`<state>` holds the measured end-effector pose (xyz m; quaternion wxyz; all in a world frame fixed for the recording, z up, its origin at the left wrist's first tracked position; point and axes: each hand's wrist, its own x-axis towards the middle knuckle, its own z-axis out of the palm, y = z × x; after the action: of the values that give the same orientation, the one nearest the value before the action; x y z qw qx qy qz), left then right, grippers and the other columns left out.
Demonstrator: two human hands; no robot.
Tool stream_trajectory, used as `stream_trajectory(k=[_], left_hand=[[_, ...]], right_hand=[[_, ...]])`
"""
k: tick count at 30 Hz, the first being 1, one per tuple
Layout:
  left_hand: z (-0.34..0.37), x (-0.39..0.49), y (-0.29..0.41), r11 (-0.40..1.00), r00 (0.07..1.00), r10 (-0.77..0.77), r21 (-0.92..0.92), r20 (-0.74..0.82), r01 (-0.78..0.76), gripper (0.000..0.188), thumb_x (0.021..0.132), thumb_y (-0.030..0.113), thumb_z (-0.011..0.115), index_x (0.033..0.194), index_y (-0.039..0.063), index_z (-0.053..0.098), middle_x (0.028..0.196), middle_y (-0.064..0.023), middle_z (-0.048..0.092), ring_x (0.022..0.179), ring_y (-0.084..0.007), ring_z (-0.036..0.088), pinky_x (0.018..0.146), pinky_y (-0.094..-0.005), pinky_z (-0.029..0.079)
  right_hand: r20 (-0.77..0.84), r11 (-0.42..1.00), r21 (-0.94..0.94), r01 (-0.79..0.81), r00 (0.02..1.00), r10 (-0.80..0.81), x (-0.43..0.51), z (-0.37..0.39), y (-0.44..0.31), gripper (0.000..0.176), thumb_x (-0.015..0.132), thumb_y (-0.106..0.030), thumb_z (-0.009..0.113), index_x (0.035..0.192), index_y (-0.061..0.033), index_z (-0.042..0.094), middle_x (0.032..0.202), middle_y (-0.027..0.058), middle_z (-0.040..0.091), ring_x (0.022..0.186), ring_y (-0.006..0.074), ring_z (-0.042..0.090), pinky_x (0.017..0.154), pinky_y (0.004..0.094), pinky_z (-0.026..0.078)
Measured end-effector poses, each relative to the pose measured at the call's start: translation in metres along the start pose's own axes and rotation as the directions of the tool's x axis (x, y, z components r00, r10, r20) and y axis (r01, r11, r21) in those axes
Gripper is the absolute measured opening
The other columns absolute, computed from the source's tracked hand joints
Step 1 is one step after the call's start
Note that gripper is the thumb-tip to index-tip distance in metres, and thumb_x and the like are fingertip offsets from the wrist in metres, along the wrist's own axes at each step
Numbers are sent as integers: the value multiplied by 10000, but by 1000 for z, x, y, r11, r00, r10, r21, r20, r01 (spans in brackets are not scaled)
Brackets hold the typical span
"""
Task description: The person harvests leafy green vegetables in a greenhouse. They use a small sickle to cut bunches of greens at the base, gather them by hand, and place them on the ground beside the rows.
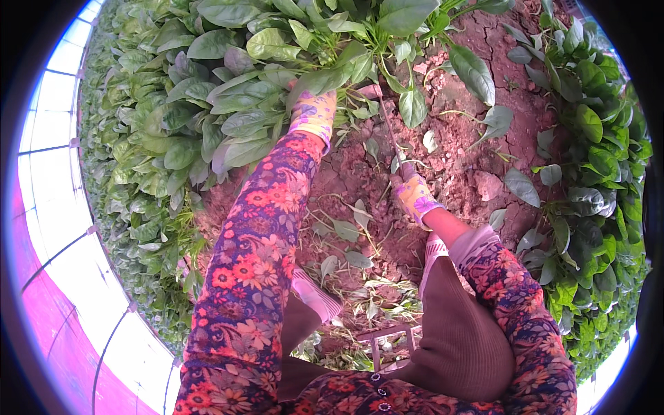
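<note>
My left hand (313, 115), in a yellow glove with purple flowers, reaches into the leafy spinach plants (249, 104); leaves cover its fingers, so what they touch is hidden. My right hand (413, 194), in a matching glove, is closed around the handle end of a thin long-handled tool (389, 122). The tool points away from me. Its small flat head (370, 92) lies low at the base of the plants, to the right of my left hand, partly among stems. A cut or fallen spinach leaf (430, 141) lies on the soil above my right hand.
Reddish cracked soil (485, 46) runs between the dense spinach on the left and another spinach row (596, 176) on the right. Loose leaves (346, 231) are scattered before my feet. A low metal frame (391, 332) stands between my legs. Clear greenhouse sheeting (54, 135) curves along the left.
</note>
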<state>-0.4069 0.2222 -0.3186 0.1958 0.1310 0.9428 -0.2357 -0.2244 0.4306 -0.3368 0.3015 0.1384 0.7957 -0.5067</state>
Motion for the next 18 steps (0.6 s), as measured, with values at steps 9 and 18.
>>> stream_trajectory(k=[9,18], left_hand=[[-18,-10,6,995,970,96,47,-222,-88,402,888,107,458,1281,31,496,1216,-211,571,1007,-405,608,892,-586,450],[-53,-12,-13,989,978,42,-147,206,-12,345,889,96,459,1215,18,539,1173,-215,583,1040,-386,608,842,-508,508]], right_hand=[[86,988,-100,-122,988,131,-19,-29,-16,432,930,-214,506,1296,9,447,1159,212,595,1038,328,579,893,367,444],[74,991,23,-131,989,129,-70,-44,5,361,900,-213,514,1187,5,522,955,211,633,872,343,618,784,401,474]])
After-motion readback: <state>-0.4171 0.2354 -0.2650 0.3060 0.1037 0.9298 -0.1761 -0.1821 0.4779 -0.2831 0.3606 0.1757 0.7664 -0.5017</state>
